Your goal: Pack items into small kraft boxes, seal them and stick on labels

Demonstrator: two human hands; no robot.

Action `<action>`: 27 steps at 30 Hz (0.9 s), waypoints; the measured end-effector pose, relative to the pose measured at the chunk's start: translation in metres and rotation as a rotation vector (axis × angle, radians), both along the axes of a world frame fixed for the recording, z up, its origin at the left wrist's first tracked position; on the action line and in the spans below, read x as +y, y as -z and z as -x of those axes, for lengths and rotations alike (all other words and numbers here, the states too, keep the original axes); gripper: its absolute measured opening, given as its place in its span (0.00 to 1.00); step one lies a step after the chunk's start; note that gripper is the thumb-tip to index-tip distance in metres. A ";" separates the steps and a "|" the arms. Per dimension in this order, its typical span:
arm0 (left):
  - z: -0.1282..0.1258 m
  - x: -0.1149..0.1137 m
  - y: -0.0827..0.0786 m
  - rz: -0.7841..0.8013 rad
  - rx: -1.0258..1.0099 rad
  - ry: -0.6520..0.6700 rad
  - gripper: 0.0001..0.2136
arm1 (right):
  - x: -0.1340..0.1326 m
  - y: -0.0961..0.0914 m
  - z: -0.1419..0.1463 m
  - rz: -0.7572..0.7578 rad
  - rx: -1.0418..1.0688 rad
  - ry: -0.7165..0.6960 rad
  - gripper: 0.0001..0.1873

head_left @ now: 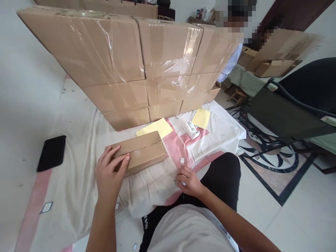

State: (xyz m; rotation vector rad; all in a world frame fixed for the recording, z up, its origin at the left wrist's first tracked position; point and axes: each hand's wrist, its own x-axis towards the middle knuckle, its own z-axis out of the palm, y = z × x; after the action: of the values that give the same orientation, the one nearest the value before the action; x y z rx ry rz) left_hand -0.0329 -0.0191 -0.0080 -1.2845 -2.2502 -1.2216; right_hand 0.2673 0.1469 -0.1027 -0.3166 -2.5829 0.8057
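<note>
We are holding our left forearm nearly upright in the view, with the wrist leading almost straight into the left hand. Its back is facing us, and its fingers are pointing forward and to the right, the thumb standing apart below. Our right forearm is slanting in from the lower right; the right hand is sitting slightly lower, well apart from the left, its fingers bending inward.

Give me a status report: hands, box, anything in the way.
Left hand on box, flaps down. Right hand off it, curled, grip unclear. Yellow paper just behind; stacked boxes beyond.
</note>
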 end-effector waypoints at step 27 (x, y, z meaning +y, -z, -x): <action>-0.112 0.003 0.162 0.753 0.072 0.183 0.26 | 0.012 -0.036 0.018 -0.264 -0.444 -0.046 0.21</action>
State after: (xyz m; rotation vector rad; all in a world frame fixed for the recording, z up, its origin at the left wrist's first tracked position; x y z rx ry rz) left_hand 0.0791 -0.0157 -0.1698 -1.7669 -2.6873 -0.3304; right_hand 0.2489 0.1585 -0.0664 -0.3925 -3.0765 0.4338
